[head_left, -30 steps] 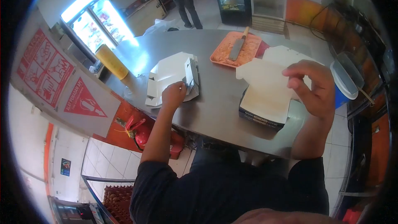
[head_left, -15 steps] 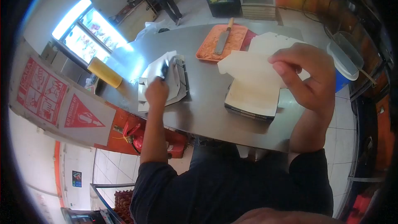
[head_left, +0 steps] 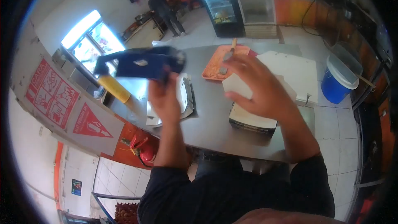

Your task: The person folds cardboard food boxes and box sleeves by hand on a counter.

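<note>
My left hand [head_left: 165,99] is raised over the left part of the metal table, gripping a dark blue carton [head_left: 132,64] with a small white mark; motion blurs it. Below that hand lies a pile of flat cartons [head_left: 187,101], white side up. My right hand [head_left: 267,97] hovers, thumb and fingers apart, over a dark-sided cardboard box [head_left: 253,126] with a pale inside. A pale flap [head_left: 234,84] stands partly behind the right fingers; whether they touch it I cannot tell. Further back is a larger white card sheet [head_left: 296,68].
An orange tray [head_left: 210,71] with a wood-handled blade [head_left: 232,50] sits at the table's back. A yellow roll [head_left: 114,89] lies left. A fire extinguisher [head_left: 145,149] hangs below the left edge. A blue bucket [head_left: 336,85] stands right. A person [head_left: 166,12] is far off.
My left hand has lifted from the carton pile and now holds up the dark blue carton. My right hand has moved left and its pinched fingers have spread. The view has tilted up.
</note>
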